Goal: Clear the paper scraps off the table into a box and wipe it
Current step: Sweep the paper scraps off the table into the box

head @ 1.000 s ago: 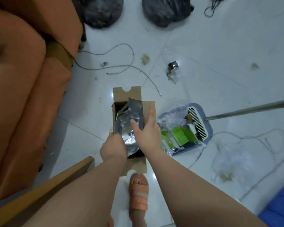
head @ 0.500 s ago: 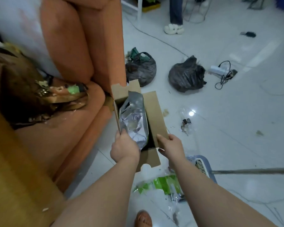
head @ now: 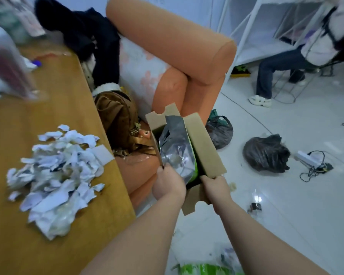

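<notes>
I hold an open brown cardboard box [head: 205,147] in the air, to the right of the wooden table [head: 54,108]. My left hand [head: 168,184] grips its left wall. My right hand [head: 216,188] grips its right flap. A crumpled silver foil bag [head: 177,149] with a green edge stands inside the box. A heap of torn white paper scraps [head: 56,177] lies on the table, left of the box and level with my forearms.
An orange armchair [head: 173,48] with a brown bag [head: 119,118] and dark clothes stands behind the box. Two black rubbish bags [head: 266,153], a power strip with cables and litter lie on the white floor. A seated person [head: 282,62] is at the far right. Blurred bottles stand on the table's far left.
I have lifted the box from the floor and my view has swung up and left, so the table with the scraps has come into view. My right hand moved to the box's right flap.
</notes>
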The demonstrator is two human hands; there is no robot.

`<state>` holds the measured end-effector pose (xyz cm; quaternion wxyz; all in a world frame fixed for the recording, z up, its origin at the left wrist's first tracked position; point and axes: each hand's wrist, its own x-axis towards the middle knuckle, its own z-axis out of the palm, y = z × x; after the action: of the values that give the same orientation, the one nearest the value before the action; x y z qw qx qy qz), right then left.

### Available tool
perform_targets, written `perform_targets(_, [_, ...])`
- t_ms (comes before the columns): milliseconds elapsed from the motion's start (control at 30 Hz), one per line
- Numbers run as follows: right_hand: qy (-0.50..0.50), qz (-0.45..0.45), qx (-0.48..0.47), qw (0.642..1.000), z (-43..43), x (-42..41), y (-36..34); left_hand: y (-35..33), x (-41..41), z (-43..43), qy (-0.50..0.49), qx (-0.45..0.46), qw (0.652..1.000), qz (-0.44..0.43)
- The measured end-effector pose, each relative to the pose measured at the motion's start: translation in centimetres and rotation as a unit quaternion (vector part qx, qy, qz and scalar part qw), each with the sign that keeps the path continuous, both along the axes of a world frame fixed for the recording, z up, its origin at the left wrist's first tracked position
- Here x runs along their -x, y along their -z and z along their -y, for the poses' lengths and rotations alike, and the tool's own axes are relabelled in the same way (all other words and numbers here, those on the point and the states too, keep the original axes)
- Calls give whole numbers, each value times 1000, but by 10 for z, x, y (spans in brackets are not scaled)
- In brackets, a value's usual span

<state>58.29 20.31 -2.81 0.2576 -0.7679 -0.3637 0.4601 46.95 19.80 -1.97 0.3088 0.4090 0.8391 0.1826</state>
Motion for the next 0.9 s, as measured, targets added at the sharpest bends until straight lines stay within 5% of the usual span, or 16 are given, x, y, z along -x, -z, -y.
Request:
perform_targets(200, [-29, 117, -57, 991, -4, 56, -29, -30, 55, 9, -9, -92, 993, 73])
perform_targets(467, [-49, 162, -96, 981, 3, 128, -35, -57, 177, 5, 0, -193, 976, -97])
perform_targets(567, [-35, 175, -127, 976, 3, 147, -33, -53, 229, 14, -98, -187, 966, -152])
perform_targets(700, [-18, 179, -143, 973, 3, 163, -36, -39, 268, 52, -258, -181, 942, -117])
perform_targets(900, [-28, 180, -127, 975, 0, 167, -33, -13, 279, 92, -315, -132, 936, -81])
